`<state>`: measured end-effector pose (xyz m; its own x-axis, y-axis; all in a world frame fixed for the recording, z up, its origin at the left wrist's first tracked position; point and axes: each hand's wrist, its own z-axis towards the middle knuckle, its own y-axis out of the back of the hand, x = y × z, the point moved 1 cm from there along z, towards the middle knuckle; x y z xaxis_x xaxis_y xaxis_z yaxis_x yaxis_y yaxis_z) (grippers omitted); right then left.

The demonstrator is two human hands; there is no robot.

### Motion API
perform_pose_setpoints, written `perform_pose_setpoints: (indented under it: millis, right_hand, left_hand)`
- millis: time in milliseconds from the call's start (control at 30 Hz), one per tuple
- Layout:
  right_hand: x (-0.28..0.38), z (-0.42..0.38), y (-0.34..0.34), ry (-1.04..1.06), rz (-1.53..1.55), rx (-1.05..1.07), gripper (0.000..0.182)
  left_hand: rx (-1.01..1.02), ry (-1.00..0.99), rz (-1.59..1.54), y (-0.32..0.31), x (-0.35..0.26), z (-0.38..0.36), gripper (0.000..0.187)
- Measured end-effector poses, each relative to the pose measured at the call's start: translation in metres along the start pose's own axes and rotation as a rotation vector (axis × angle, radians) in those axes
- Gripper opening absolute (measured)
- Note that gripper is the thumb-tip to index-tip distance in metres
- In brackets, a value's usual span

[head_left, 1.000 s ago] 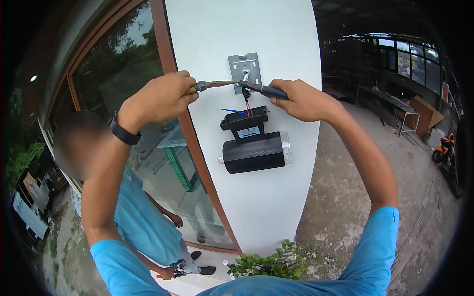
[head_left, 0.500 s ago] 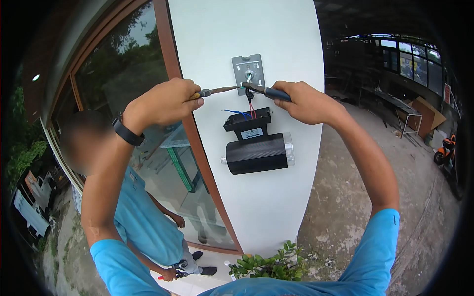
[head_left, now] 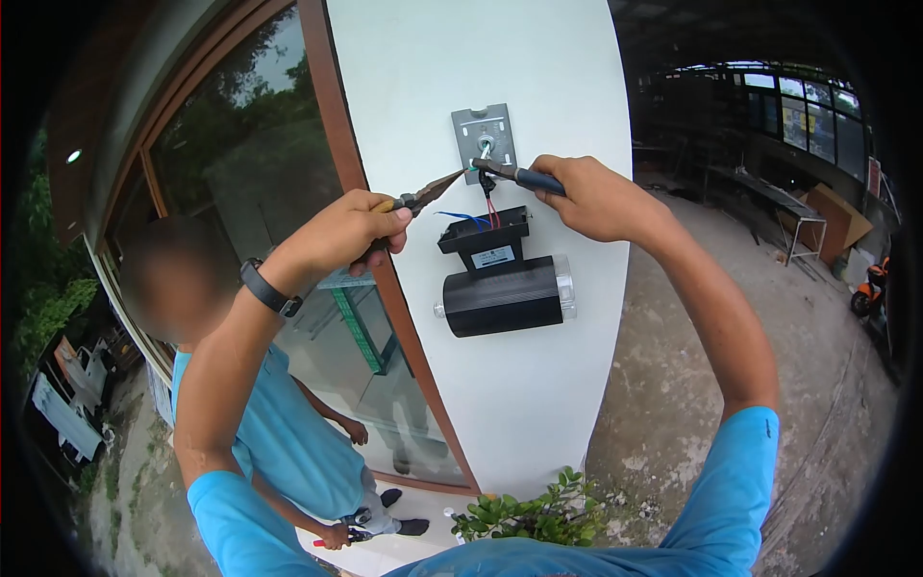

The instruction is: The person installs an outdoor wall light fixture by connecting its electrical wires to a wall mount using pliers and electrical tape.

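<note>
My left hand (head_left: pixel 363 229) is closed around long-nose pliers (head_left: pixel 435 192) with a yellowish handle, their tips pointing up and right toward the wires. In my right hand (head_left: pixel 598 199) are pliers (head_left: pixel 535 180) with dark blue handles; their jaws sit at the wires below a grey mounting plate (head_left: pixel 483 127) on the white wall. The two tools' tips nearly meet there, and the exact grip on the wires is too small to tell. Just below hangs a black cylindrical wall lamp (head_left: pixel 503 298) with an open-topped box, from which red wires (head_left: pixel 494 212) and a loose blue wire (head_left: pixel 463 217) rise.
A co-worker in a blue shirt (head_left: pixel 298 438) stands close at the left, holding a red-handled tool. Behind my left hand runs a brown door frame (head_left: pixel 336 106) with glass. A leafy plant (head_left: pixel 534 514) grows at the wall's foot. A metal table (head_left: pixel 769 197) stands far right.
My left hand has turned and dropped slightly, so its pliers slope upward with the handles spread more. The right hand and its pliers have barely moved.
</note>
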<state>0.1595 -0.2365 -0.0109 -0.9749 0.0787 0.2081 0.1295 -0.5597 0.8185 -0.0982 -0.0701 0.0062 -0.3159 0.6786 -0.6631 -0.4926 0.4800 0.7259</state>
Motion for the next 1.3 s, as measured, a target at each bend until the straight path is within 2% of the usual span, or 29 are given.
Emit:
perform_pose_setpoints:
  millis: [67,133,233,367,467,600,700,800,900,1000,1100,1300]
  right_hand:
    - [-0.001,0.001,-0.002,0.003,0.009,-0.012,0.030]
    - [-0.002,0.002,-0.003,0.006,0.005,-0.018,0.030]
    - [-0.005,0.003,-0.006,0.021,-0.004,-0.022,0.030]
    - [-0.008,0.005,-0.008,0.038,-0.020,-0.037,0.031]
    - [-0.003,0.003,-0.005,0.027,-0.022,-0.031,0.032]
    - [-0.003,0.003,-0.004,0.039,-0.020,-0.029,0.033]
    - [-0.010,0.006,-0.008,0.080,-0.022,-0.047,0.033]
    - [-0.008,0.006,-0.007,0.059,-0.030,-0.028,0.033]
    - [-0.007,0.007,-0.008,0.024,-0.034,-0.028,0.033]
    - [-0.002,0.004,-0.005,0.016,-0.048,-0.016,0.034]
    - [0.002,0.001,-0.004,-0.023,-0.052,-0.013,0.034]
    - [-0.002,0.005,-0.007,-0.021,-0.051,-0.013,0.036]
  left_hand:
    - [-0.016,-0.035,-0.158,-0.017,0.012,-0.003,0.033]
    - [-0.106,-0.062,-0.041,-0.027,0.019,-0.003,0.039]
    - [-0.218,-0.244,0.349,-0.020,0.014,-0.005,0.039]
    - [-0.239,-0.197,0.579,0.012,-0.005,-0.006,0.028]
    - [-0.262,-0.311,0.814,0.026,-0.018,0.002,0.023]
    - [-0.172,-0.218,0.992,0.028,-0.041,0.010,0.023]
    - [-0.156,-0.173,1.008,0.025,-0.048,0.010,0.024]
    - [-0.203,-0.284,1.067,0.023,-0.048,0.006,0.023]
    - [-0.176,-0.231,1.100,0.022,-0.058,0.002,0.022]
    - [-0.145,-0.264,1.138,0.022,-0.061,0.000,0.021]
    - [-0.219,-0.457,1.143,0.018,-0.058,-0.008,0.023]
    - [-0.098,-0.216,0.902,0.032,-0.058,-0.001,0.029]
